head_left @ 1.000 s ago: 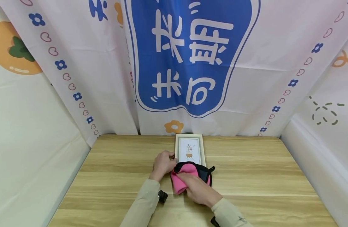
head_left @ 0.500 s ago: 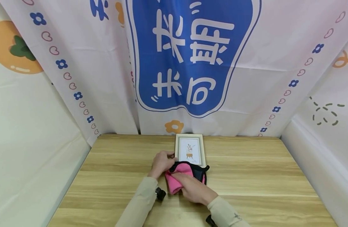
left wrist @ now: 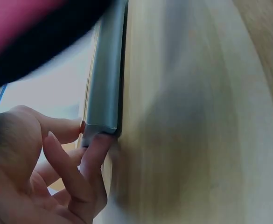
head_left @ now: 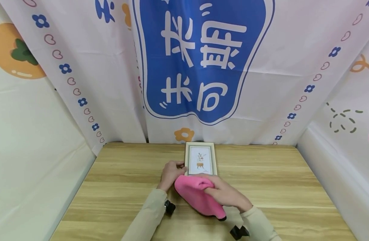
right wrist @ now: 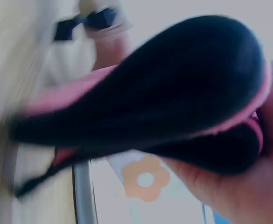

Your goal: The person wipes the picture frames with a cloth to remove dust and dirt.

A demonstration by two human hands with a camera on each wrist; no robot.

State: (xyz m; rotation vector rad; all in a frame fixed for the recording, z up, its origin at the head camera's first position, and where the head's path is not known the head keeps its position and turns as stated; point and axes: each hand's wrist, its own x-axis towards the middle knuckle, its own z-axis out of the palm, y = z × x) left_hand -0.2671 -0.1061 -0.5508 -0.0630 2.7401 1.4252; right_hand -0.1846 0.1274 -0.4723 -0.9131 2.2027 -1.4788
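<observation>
A picture frame (head_left: 200,160) with a pale border and a potted-plant print lies at the table's back edge. My left hand (head_left: 170,174) pinches its near left corner between thumb and fingers; the grey side of the frame (left wrist: 107,70) shows close up in the left wrist view. Just over the frame's near end, my right hand (head_left: 227,192) grips a folded pink cloth (head_left: 196,195) with black edging. Its dark face (right wrist: 173,84) fills much of the right wrist view, somewhat blurred. The cloth and right hand hide the frame's near edge.
The wood-grain table (head_left: 262,177) extends to both sides of the frame. Behind it hangs a white curtain (head_left: 268,97) with a blue printed panel. Pale walls flank the table, and a dark device (head_left: 170,207) sits at each wrist.
The pink cloth first slid slightly left along the frame's near end, then turned so its pink face shows and a corner points towards me. The left hand stays on the frame's corner.
</observation>
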